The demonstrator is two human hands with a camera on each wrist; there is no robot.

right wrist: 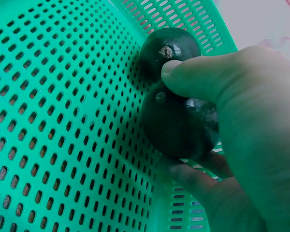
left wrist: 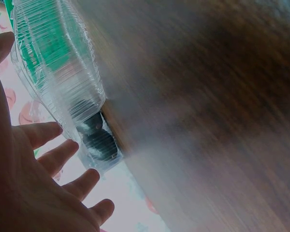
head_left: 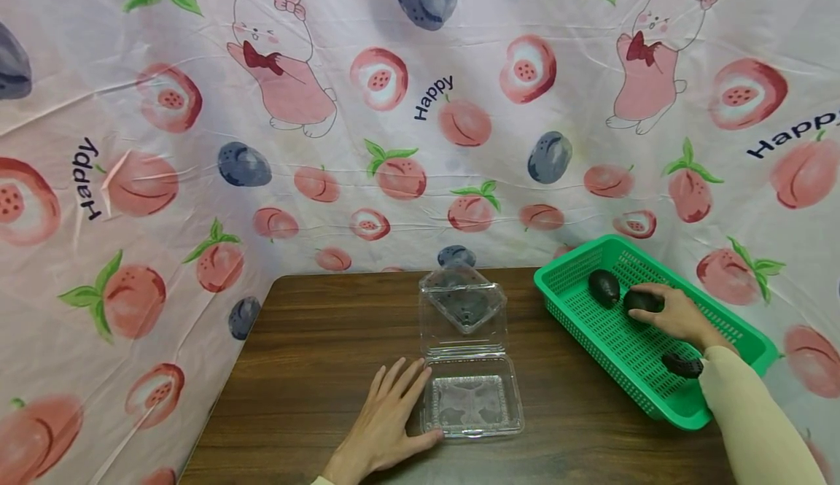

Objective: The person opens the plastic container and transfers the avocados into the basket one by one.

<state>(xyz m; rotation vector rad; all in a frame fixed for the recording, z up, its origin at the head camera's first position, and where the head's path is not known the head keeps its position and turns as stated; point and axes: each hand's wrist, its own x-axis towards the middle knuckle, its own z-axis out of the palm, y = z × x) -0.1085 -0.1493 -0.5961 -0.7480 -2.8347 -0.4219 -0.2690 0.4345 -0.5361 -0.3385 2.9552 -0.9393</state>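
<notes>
My right hand (head_left: pixel 679 316) reaches into a green plastic basket (head_left: pixel 593 343) and grips a dark avocado (right wrist: pixel 176 121) between thumb and fingers. A second dark avocado (head_left: pixel 604 288) lies beside it, toward the basket's far left end; in the right wrist view the two overlap. An unlidded clear plastic clamshell box (head_left: pixel 472 397) rests on the table with its lid tipped up and back. Along the box's left side lies my left hand (head_left: pixel 387 423), fingers spread and nearly straight, fingertips and thumb right at the rim.
Behind the raised lid, dark round fruit (left wrist: pixel 100 144) shows through clear plastic. A small dark object (head_left: pixel 682 365) sits beside the right wrist. The brown wooden table (head_left: pixel 315 346) meets a fruit-printed cloth (head_left: pixel 387 200) at its back and sides.
</notes>
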